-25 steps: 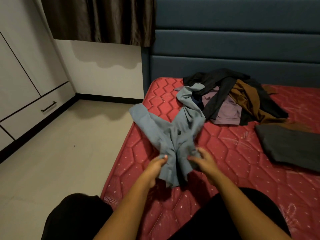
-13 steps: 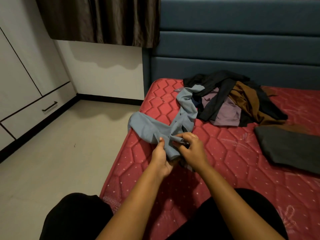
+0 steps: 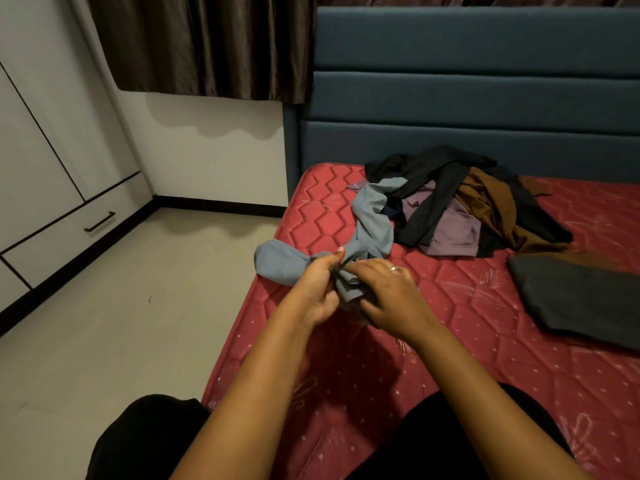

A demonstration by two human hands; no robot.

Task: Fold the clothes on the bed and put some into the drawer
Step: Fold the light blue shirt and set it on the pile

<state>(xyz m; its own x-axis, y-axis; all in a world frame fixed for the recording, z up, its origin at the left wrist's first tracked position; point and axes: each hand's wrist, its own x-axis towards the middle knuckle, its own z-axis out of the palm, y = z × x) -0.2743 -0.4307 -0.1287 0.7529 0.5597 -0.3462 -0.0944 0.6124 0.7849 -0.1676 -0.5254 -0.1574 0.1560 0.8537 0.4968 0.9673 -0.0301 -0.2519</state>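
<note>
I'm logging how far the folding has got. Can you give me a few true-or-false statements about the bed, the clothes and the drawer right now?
1. The left hand and right hand both hold the blue-grey garment. True.
2. The drawer stands pulled open. False: the drawer is shut.
3. A dark grey garment lies flat on the red mattress. True.
4. The unfolded pile lies on the floor. False: the pile lies on the mattress by the headboard.

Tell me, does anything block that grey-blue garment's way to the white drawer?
Nothing visible does. The left hand and right hand grip the grey-blue fabric garment; only pale floor separates it from the white black-handled drawer.
</note>
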